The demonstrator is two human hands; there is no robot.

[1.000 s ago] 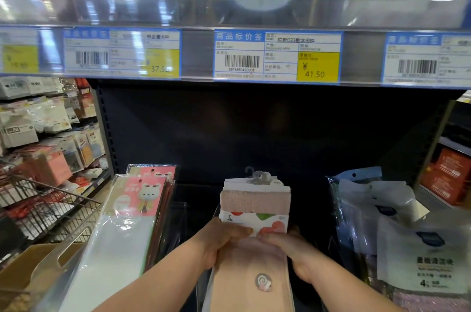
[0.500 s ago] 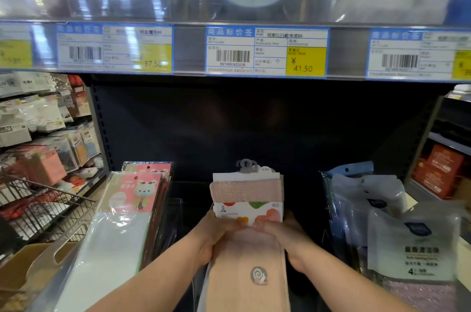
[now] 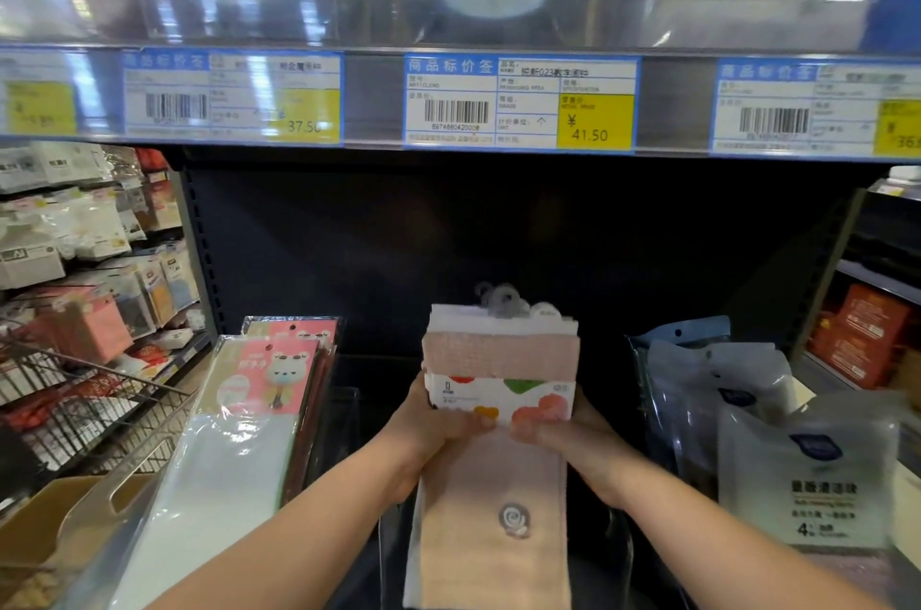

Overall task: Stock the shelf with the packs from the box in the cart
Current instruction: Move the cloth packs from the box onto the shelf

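Observation:
A stack of pink towel packs, with a white paper band printed with coloured fruit shapes and a grey hanger hook on top, stands upright in the middle of the dark shelf bay. My left hand grips its left side and my right hand grips its right side, thumbs on the front. The long pink towel front with a small snail badge hangs down between my forearms. At lower left, the brown box sits in the wire cart.
Flat pink-and-white packs lean at the left of the bay. Grey pouches stand at the right. The shelf above carries price labels and clocks. A neighbouring shelf at far left is full of goods.
Both hands have lifted the towel packs slightly and pushed them a little further into the bay; my thumbs have shifted on the band. The view has tilted slightly.

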